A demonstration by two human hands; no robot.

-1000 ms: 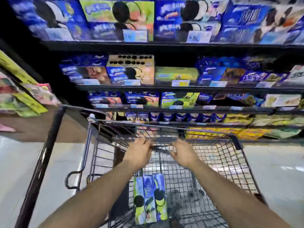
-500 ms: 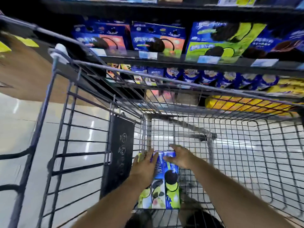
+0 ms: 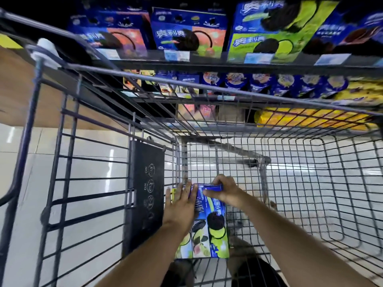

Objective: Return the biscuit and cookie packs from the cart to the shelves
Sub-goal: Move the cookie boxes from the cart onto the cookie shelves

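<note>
The packs [image 3: 204, 226] lie side by side on the wire floor of the cart [image 3: 310, 183], near its left wall, so if the hands lift all three at once, one could slip out and drop back down. The left hand [image 3: 182, 206] lies flat and open on top of them, holding nothing, while the right hand's [image 3: 224, 191] grip is curled over the far end of the right pack, and it seems to have hold of it. They are long blue and green boxes with dark round cookies pictured on them.

three cookie packs [image 3: 209, 235] lie side by side in the cart [image 3: 310, 183], at its left wall, shelves [image 3: 228, 67] beyond it.
</note>
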